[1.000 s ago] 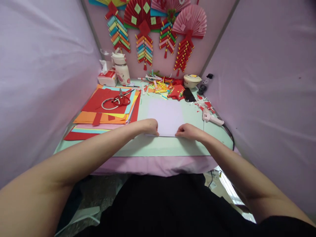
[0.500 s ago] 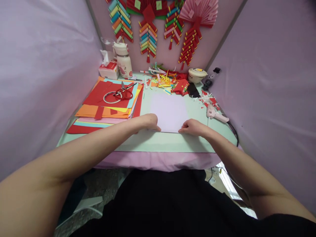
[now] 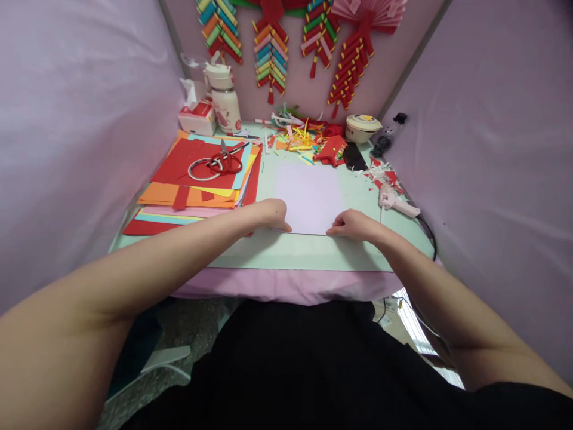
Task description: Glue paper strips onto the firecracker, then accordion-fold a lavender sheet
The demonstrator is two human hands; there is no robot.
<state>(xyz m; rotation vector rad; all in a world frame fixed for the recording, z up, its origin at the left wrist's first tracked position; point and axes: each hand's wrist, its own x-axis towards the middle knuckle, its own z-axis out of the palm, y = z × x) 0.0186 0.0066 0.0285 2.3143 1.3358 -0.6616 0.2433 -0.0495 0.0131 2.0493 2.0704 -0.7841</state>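
Note:
A pale lilac sheet of paper (image 3: 310, 194) lies on the light green table top (image 3: 308, 258), its near edge between my two hands. My left hand (image 3: 274, 215) is closed at the near left corner, thumb pointing along the edge and pinching the paper. At the near right corner my right hand (image 3: 350, 225) pinches the same edge, its fingers curled. Left of the sheet lies a stack of coloured paper (image 3: 174, 161) in red, orange, yellow, pink and blue. Scissors with red handles (image 3: 226, 161) and a white tape roll (image 3: 204, 169) rest on the stack.
Behind the sheet are paper scraps (image 3: 299, 136), a red paper piece (image 3: 331, 150), a black phone (image 3: 354, 156) and a lidded bowl (image 3: 363, 128). A glue gun (image 3: 396, 201) with a cord lies at right. A bottle (image 3: 225, 101) and tissue box (image 3: 197, 117) stand back left.
The camera view has shifted slightly, so the table sits a little higher in the picture. Both hands stay at the near edge of the lilac paper, with hardly any other movement.

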